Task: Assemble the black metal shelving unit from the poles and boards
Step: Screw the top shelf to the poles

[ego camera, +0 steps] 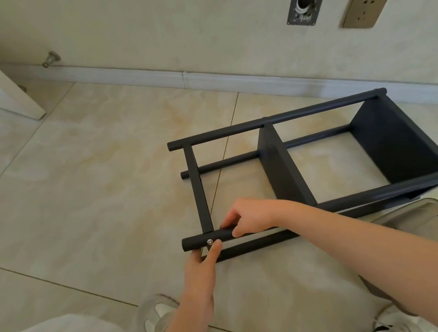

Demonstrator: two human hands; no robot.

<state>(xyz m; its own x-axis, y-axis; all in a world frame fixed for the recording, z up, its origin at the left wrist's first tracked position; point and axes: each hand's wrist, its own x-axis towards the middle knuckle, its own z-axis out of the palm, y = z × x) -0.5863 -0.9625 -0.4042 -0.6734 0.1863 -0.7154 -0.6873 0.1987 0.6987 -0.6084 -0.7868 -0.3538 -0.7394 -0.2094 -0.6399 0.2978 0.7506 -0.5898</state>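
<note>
- The black shelving unit [283, 174] lay on its side on the tiled floor [89, 183], right of centre in the frame, with three boards already fixed between four poles.
- The right hand [249, 217] wrapped its fingers round the near pole [194, 244], close to that pole's left end, low in the middle of the frame.
- The left hand [201, 274] reached up from below, one fingertip touching the pole beside a silver screw [210, 241]; whether it pinched the screw could not be told.
- The frame looked stiff and fairly light, its painted tubes smooth and likely slippery; a full wrap round a pole beside a board joint appeared the surest hold.
- The pole ends and the thin edge of the left board [198, 190] jutted towards the frame's centre and could scrape the tiles if dragged.
- Open floor spread across the left half of the frame; the skirting board [200, 76] ran close behind the unit at upper right, and the person's shoe [154, 319] sat near the bottom edge.
</note>
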